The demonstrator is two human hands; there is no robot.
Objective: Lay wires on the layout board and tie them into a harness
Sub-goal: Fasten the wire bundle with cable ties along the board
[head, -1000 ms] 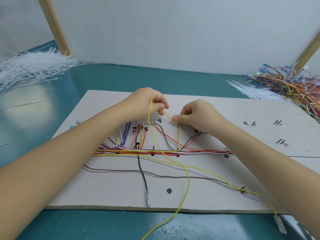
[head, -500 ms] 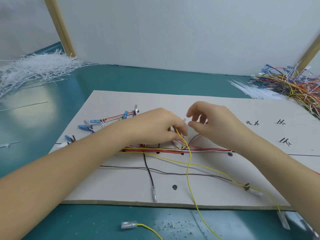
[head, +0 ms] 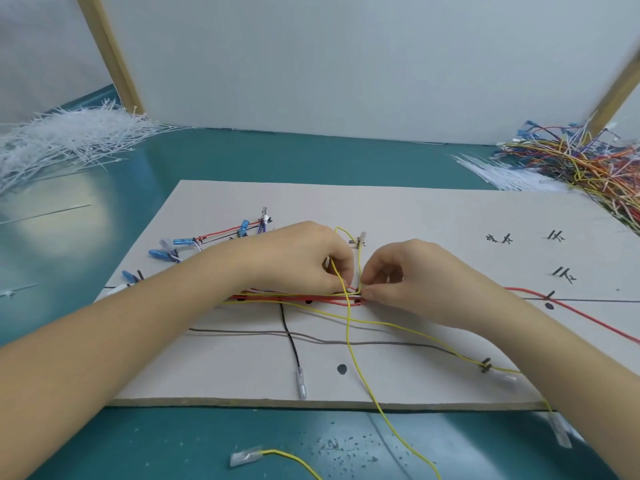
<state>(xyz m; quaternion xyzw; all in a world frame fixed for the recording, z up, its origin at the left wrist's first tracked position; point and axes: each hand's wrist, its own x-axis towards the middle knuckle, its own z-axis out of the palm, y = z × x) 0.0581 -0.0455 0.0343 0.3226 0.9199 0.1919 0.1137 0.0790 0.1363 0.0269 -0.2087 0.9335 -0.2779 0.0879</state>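
Left hand: the left hand (head: 304,261) is curling its fingers around the yellow wire (head: 349,327), holding it down just above the wire bundle (head: 294,298).
Right hand: the right hand (head: 412,275) is pinching the same yellow wire between thumb and forefinger, immediately right of the left hand's grip, where the wire meets the bundle.
Yellow wire: it is looping up behind both grips, then trailing toward the person, across the grey wire (head: 242,332) and off the near edge of the layout board (head: 415,209) onto the teal table (head: 138,445).
Bundle: red, white and yellow wires are lying together directly beneath both grips, running left to right.
Surroundings: white cable ties (head: 65,140) are lying piled far left of the hands; loose coloured wires (head: 588,161) are heaped far right.
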